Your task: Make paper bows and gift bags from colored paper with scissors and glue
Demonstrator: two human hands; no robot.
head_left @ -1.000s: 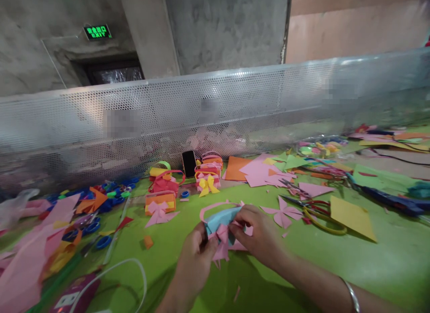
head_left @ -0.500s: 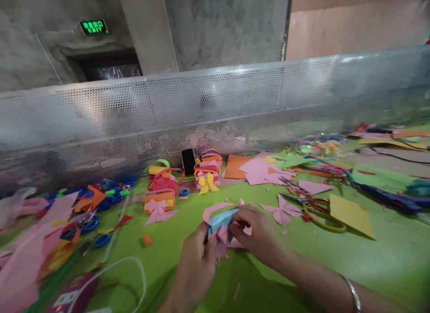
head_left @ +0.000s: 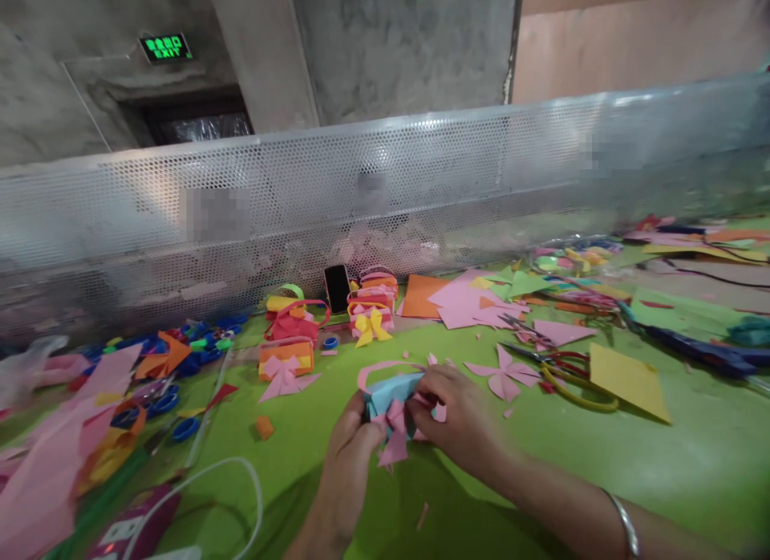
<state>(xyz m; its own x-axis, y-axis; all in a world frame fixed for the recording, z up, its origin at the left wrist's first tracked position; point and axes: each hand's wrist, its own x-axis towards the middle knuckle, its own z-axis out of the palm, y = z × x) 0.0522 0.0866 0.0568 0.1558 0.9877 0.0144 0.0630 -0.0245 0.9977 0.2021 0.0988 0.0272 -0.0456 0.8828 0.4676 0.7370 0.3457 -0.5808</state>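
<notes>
The blue paper bag [head_left: 394, 386] is up in the two hands, just over the green table [head_left: 691, 480], in front of the person. It has a pink paper handle [head_left: 385, 366] that bends up over its top, and a pink paper bow [head_left: 395, 444] at its front. The left hand [head_left: 349, 468] grips the left end, with the thumb in front and the fingers tucked round the back. The right hand [head_left: 460, 424] has its thumb and finger pinched close on the right end, right by the bow. I cannot tell if that pinch has some of the bow in it too, because the hand covers that part.

I think the step in hand is putting the bow on the front of the bag and pressing it flat. The bow looks a bit tipped, and its tails hang down low. So the next move, I think, calls for a steady left hand and a soft push from the right thumb, so the bow sits in the middle and the thin paper does not crumple.

Near the right hand, another pink bow [head_left: 504, 375] lies flat on the table, just beside the scissors [head_left: 581, 403]. Past the left hand stands an orange bag [head_left: 287, 353] with its own pink bow, so maybe this one should look like that
</notes>
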